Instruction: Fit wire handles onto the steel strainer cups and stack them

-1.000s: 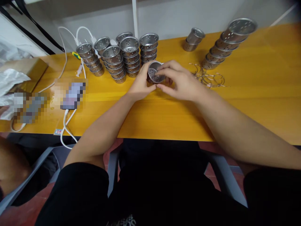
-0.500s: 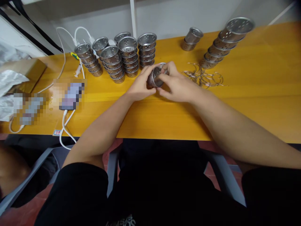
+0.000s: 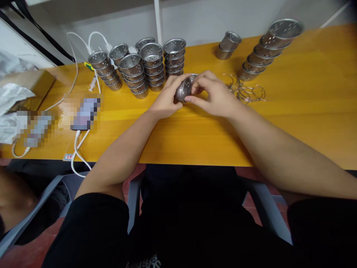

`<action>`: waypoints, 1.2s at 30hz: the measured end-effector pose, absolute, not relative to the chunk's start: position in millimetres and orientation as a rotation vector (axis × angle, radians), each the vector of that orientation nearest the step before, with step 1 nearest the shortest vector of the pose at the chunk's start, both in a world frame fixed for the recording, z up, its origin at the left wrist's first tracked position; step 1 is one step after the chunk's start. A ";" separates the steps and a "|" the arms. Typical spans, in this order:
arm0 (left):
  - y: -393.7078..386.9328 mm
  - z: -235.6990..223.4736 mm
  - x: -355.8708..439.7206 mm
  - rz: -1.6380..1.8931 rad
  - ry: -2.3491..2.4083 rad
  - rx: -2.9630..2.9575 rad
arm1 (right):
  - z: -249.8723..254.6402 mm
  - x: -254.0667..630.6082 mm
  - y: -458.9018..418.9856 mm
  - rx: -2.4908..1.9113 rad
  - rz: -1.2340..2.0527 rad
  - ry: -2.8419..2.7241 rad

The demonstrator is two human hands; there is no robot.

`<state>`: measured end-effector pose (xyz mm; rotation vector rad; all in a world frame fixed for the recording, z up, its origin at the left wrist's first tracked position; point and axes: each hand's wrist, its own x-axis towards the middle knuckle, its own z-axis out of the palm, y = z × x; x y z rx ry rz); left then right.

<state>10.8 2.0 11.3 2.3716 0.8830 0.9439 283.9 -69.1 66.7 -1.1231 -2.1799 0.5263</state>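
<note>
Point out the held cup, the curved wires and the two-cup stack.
Held cup (image 3: 183,91), head view: perforated metal surface.
Curved wires (image 3: 247,93), head view: middle of the pile.
Two-cup stack (image 3: 228,44), head view: upper cup's outer wall.

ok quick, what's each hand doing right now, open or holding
Left hand: closed, holding a tilted perforated metal cup.
Right hand: partly curled at the same cup; whether it grips can't be told.
</note>
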 end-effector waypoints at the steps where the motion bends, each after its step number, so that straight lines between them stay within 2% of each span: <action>1: 1.7 11.4 11.1 0.943 0.880 2.373 | 64.8 282.6 -68.7 -1.127 0.523 -2.163; 16: 0.3 12.9 8.3 0.956 0.880 2.423 | 61.7 291.6 -62.7 -1.110 0.482 -2.151; 24: 24.4 -9.0 -6.4 1.051 0.997 2.334 | 66.6 324.8 -43.0 -1.486 0.205 -1.906; 30: 26.1 -16.8 -4.1 1.081 0.989 2.207 | 53.9 353.2 -19.8 -1.826 0.258 -2.103; 36: 34.4 -19.7 -3.9 1.175 1.075 2.233 | 39.8 347.4 -19.7 -1.579 0.270 -2.105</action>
